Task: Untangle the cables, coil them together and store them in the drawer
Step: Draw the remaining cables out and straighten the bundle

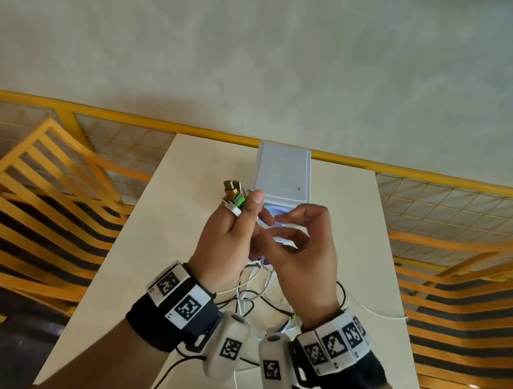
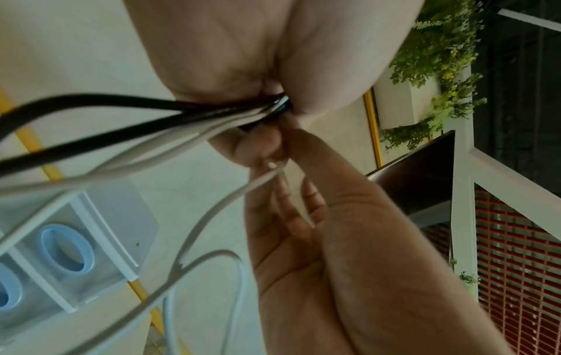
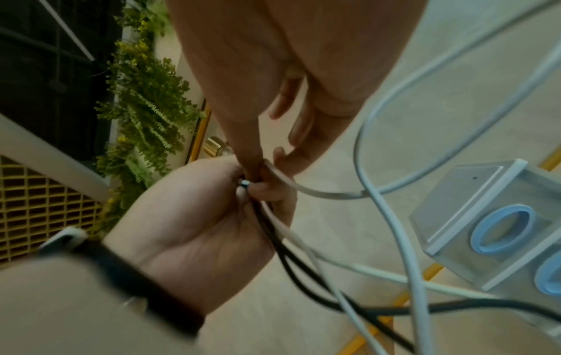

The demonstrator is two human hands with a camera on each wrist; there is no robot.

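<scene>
Two hands are raised over one cream table [image 1: 330, 184]: one left hand [image 1: 226, 248] and one right hand [image 1: 301, 264], each wrist wearing one black band. One pale grey drawer unit [image 1: 282, 173] stands on the table, with two blue ring pulls showing in the wrist views. The bundle mixes black cables [image 2: 91, 141] and white cables [image 2: 212, 216], at least two of each, though the exact total cannot be told, and several connector plugs [image 1: 232, 193] stick out above the left hand.

No readable text, brand or number anywhere; my wristbands [image 1: 185, 306] carry only black-and-white square marker codes, not lettering.
</scene>
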